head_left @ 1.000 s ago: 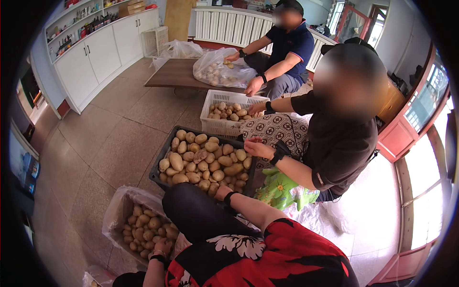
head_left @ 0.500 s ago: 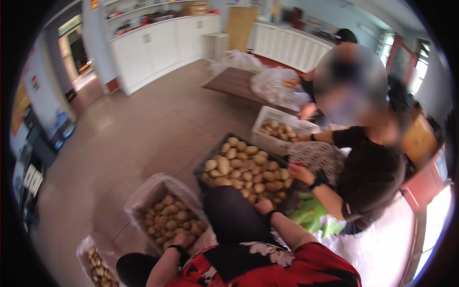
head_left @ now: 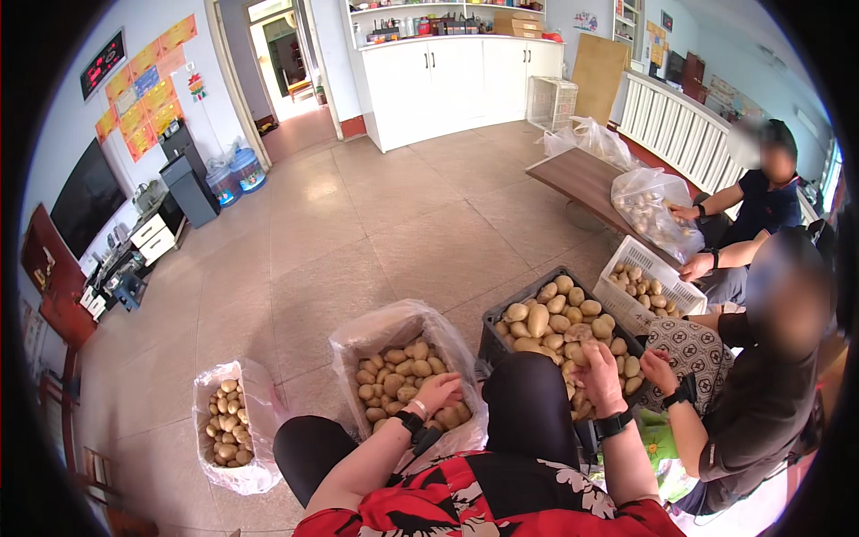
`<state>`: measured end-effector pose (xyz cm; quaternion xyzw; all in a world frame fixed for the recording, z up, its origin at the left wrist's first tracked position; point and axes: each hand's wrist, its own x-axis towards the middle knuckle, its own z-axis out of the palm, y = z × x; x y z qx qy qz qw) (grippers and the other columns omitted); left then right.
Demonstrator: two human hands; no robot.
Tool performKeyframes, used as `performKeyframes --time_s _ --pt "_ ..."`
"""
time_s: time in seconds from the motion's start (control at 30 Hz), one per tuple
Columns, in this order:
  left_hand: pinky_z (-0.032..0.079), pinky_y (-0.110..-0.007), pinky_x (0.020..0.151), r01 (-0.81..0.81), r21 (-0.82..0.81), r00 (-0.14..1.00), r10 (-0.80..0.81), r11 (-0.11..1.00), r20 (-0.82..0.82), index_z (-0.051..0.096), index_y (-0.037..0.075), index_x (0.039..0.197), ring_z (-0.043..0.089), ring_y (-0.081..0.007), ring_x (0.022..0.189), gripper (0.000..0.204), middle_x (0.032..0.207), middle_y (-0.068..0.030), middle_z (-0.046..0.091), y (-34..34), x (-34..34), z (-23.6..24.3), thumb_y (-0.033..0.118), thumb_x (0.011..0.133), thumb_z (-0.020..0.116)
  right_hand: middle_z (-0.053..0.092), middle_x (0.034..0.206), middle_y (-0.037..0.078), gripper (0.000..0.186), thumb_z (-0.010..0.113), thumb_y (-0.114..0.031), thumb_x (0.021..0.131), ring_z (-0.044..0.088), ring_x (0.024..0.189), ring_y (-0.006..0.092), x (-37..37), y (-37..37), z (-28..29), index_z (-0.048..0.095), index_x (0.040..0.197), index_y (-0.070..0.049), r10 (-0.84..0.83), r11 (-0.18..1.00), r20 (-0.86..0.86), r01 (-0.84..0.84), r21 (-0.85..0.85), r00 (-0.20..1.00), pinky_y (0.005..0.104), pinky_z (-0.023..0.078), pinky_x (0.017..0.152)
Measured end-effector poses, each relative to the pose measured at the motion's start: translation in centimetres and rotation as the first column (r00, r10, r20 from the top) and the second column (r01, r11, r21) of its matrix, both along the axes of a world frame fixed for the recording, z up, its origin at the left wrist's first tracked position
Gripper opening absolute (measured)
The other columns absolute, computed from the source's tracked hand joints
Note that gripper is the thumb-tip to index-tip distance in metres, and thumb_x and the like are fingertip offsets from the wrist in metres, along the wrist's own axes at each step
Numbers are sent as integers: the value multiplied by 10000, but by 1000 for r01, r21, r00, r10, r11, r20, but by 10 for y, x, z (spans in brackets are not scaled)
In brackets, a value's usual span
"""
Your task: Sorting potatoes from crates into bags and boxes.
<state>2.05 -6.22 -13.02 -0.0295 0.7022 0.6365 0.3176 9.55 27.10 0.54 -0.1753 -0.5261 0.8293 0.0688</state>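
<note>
My left hand point(head_left: 439, 393) is low over a box lined with clear plastic point(head_left: 344, 345), full of potatoes point(head_left: 394, 385). Its fingers are loosely stretched, and nothing shows held in them. Over a black crate point(head_left: 490, 333) heaped with larger potatoes point(head_left: 557, 322), my right hand point(head_left: 599, 376) is raised with its fingers curled around a potato, which they partly cover. The crate's near side is hidden behind my right knee. Farther left, a smaller plastic-lined box point(head_left: 202, 421) holds more potatoes.
To the right, a person in a dark shirt point(head_left: 761, 394) holds a hand point(head_left: 660, 371) close to the crate. Beyond are a white basket of potatoes point(head_left: 617, 295), a low brown table point(head_left: 582, 188) with a filled plastic bag point(head_left: 658, 210), and another person point(head_left: 761, 197).
The view has swung left, so everything sits farther right. My right hand has risen from the crate's near edge to above its potatoes. My left hand has lifted slightly from the lined box's potatoes.
</note>
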Motion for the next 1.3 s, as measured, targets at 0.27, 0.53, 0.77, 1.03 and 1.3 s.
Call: performKeyframes --time_s 0.27,0.53,0.77,1.03,1.3 --pt "499 -359 816 -12 805 945 -257 593 204 385 83 1318 581 -252 1026 480 1102 -129 584 15 5 105 384 948 438 574 1077 145 450 574 -113 875 631 891 208 -11 -116 50 402 1258 48 550 831 17 -550 83 835 270 528 732" --pt "510 -254 618 -388 505 810 25 771 585 521 76 1004 583 -218 781 254 868 -95 552 -8 6 21 287 875 580 533 1149 171 389 626 -201 853 599 869 180 21 -106 189 523 1177 -13 532 677 -570 90 731 626 272 499 744" --pt "493 -295 515 -487 135 785 365 863 501 534 82 918 564 -208 672 245 753 -81 525 -36 15 -58 308 852 601 459 1171 107 418 595 -337 869 506 900 246 86 -121 296 488 1190 -91 436 822 -900 408 396 -5 373 499 694" --pt "424 -281 391 -367 -9 836 333 930 436 525 60 808 510 -182 453 278 595 -65 495 -45 18 -68 329 861 570 339 1395 -35 498 592 -249 879 436 1157 285 108 -90 293 413 1344 -265 696 717 -718 69 694 2 501 499 853" --pt "413 -268 381 -283 -113 844 303 952 443 518 61 768 498 -162 438 283 586 -48 500 -43 17 -77 319 838 611 405 1291 52 500 606 -227 863 489 1059 275 100 -87 269 409 1318 -162 638 769 -769 91 633 -35 450 487 825"
